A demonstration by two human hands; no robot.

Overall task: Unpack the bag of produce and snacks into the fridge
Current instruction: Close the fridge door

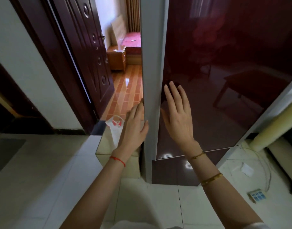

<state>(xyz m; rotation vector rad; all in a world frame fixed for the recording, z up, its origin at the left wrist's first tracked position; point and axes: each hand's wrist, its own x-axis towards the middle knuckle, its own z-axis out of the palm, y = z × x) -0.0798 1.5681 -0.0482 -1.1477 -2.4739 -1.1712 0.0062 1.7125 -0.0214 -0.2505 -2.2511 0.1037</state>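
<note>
Fridge door (224, 80) is glossy dark red, mirror-smooth, w/ a matte grey edge strip (151, 80) running vertically betw. the two hands; right hand (178, 116) lies flat on the red panel, fingers straight and spread; left hand (135, 128) is on the far side of the grey strip, fingers straight along its side, thumb on its front face; fingertips partly hidden behind the strip. Door looks closed; a seam to a lower panel runs just below the right wrist. White thin plastic bag (115, 129) w/ red print sits just left of the left hand on a low mirrored block (105, 146), half hidden by the left forearm; contents can't be made out. Pale tiled floor (42, 179) beneath the arms.
</note>
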